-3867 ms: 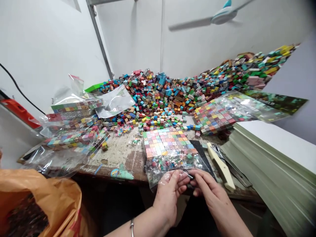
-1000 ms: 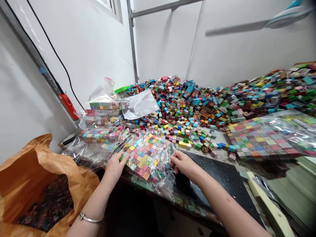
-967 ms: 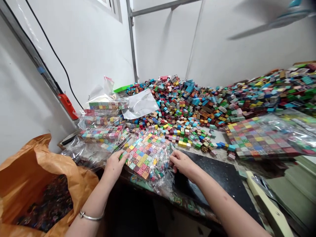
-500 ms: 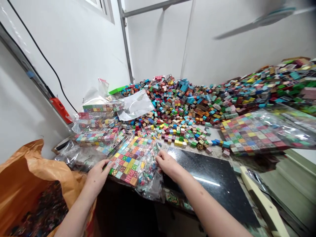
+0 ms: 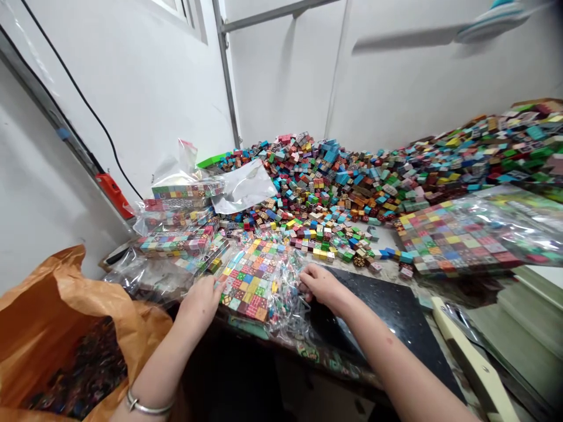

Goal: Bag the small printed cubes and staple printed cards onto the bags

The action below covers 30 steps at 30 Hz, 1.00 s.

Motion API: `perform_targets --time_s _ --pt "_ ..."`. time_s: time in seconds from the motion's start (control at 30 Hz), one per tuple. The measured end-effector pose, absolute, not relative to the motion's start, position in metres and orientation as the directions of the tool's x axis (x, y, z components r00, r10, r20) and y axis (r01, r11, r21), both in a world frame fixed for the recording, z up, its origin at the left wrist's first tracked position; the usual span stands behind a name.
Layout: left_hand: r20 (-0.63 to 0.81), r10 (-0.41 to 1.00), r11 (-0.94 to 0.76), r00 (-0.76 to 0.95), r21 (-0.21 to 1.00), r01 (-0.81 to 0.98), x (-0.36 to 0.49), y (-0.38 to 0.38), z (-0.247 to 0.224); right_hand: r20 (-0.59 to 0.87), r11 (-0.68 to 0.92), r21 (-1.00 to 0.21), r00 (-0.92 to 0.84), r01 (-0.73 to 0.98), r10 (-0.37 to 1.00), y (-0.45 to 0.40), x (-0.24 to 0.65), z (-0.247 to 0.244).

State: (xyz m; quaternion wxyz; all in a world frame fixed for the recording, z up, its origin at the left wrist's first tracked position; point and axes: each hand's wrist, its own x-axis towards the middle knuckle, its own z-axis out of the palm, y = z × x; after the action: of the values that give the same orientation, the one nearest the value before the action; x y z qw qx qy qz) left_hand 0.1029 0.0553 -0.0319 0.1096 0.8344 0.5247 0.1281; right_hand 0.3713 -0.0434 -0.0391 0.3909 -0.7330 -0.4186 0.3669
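Observation:
A clear plastic bag (image 5: pixel 288 316) lies near the table's front edge, with a flat layer of small colourful patterned cubes (image 5: pixel 248 281) inside. Smaller mixed pieces, too jumbled to name, bunch at its right side. My left hand (image 5: pixel 200 305) grips the bag's left edge, its thumb near the cubes and the other fingertips hidden. At the opposite side, my right hand (image 5: pixel 321 284) is closed in a pinch on the loose plastic, above the corner of a glossy black slab (image 5: pixel 387 316).
Filled bags (image 5: pixel 176 240) are stacked at left, beside an orange sack (image 5: pixel 65 287) of dark pieces. Loose cubes (image 5: pixel 334 176) heap along the wall. Another filled bag (image 5: pixel 457 240) lies at right, above a cream-handled tool (image 5: pixel 477 363). A fan (image 5: pixel 488 29) hangs overhead.
Both hands and the bag of cubes have shifted to the right. The bag's right side is drawn further over the black slab, and a bracelet on the left wrist has come into view.

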Motion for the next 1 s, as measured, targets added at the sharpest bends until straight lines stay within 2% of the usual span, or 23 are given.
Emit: perform_targets --time_s 0.07,0.13,0.2,0.23,0.27,0.33,0.43,0.5,0.7,1.0 --pt "0.156 0.904 -0.426 0.397 0.266 0.865 0.11 0.055 -0.025 -0.212 -0.337 -0.891 0.379 0.303 0.901 -0.047 0.373 -0.039" --pt "0.319 0.854 -0.49 0.412 0.222 0.843 0.122 0.052 -0.017 -0.219 -0.335 -0.902 0.38 0.273 0.899 -0.051 0.371 -0.036" --pt "0.488 0.717 -0.654 0.498 0.223 0.723 0.143 0.045 -0.012 -0.228 -0.334 -0.911 0.383 0.24 0.895 -0.054 0.368 -0.032" --pt "0.504 0.62 -0.763 0.601 0.21 0.611 0.156 0.041 -0.01 -0.233 -0.335 -0.915 0.386 0.223 0.893 -0.055 0.367 -0.029" --pt "0.501 0.527 -0.84 0.687 0.188 0.508 0.169 0.037 -0.01 -0.236 -0.335 -0.919 0.39 0.208 0.89 -0.057 0.367 -0.026" --pt "0.386 0.412 -0.911 0.825 0.148 0.385 0.193 0.029 -0.014 -0.235 -0.327 -0.927 0.399 0.182 0.886 -0.06 0.368 -0.021" --pt "0.207 0.357 -0.932 0.911 0.139 0.334 0.214 0.023 -0.023 -0.218 -0.307 -0.938 0.414 0.161 0.884 -0.062 0.371 -0.017" --pt "0.145 0.355 -0.931 0.924 0.146 0.335 0.217 0.024 -0.027 -0.211 -0.295 -0.945 0.421 0.143 0.882 -0.062 0.373 -0.016" --pt "0.147 0.322 -0.944 0.935 0.132 0.304 0.213 0.027 -0.029 -0.248 -0.279 -0.96 0.441 0.004 0.862 -0.063 0.374 -0.019" --pt "0.189 0.302 -0.953 0.935 0.096 0.288 0.215 0.026 -0.033 -0.389 -0.318 -0.92 0.424 -0.229 0.818 -0.073 0.384 -0.02"
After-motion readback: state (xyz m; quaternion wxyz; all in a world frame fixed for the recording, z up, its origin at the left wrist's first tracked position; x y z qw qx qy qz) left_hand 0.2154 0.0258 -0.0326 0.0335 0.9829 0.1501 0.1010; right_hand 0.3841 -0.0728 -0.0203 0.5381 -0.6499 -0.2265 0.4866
